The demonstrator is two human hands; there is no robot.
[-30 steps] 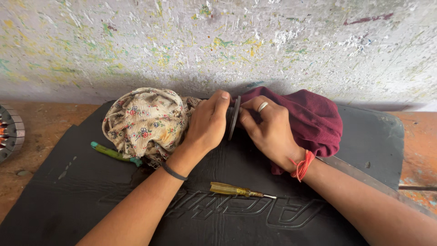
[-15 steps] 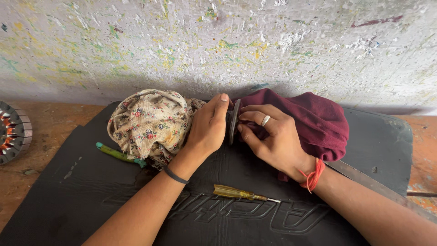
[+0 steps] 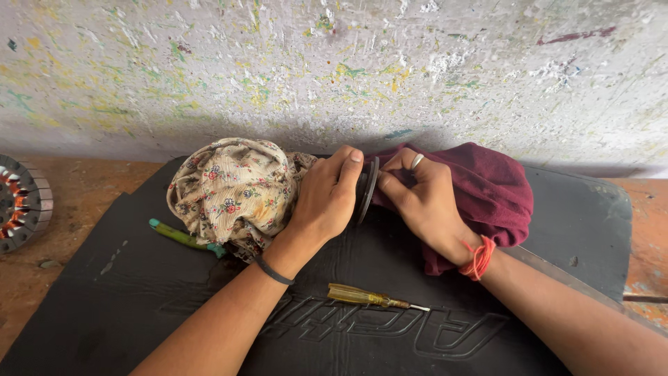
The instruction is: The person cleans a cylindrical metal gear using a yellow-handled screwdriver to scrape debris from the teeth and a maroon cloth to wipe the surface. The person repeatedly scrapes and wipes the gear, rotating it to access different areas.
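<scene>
ok so rn my left hand is curled around the left face of a dark round metal disc standing on edge, fingers wrapped over the top rim. My right hand is closed on the other side, fingertips pinching at the rim, silver ring on one finger. The disc sits right between the two hands, above the black rubber mat, w/ a floral cloth bundle touching its left side and a maroon cloth bundle on its right. Can't tell what's under either cloth tbh, or whether the disc is attached to something inside

Imo this looks like working the disc loose or seating it btwn the two wrapped parts. To do it well I'd keep the disc square, not tilted, and keep pressure even from both sides so it doesn't bind. Thumbs low, fingers off the edge where it could pinch

Yellow-handled screwdriver lies on the mat just below my hands, green-handled tool pokes out beside the floral cloth. A wound motor stator sits well apart at the far left on the wooden bench. I'd keep the screwdriver handy for prying but not near my wrists
</scene>
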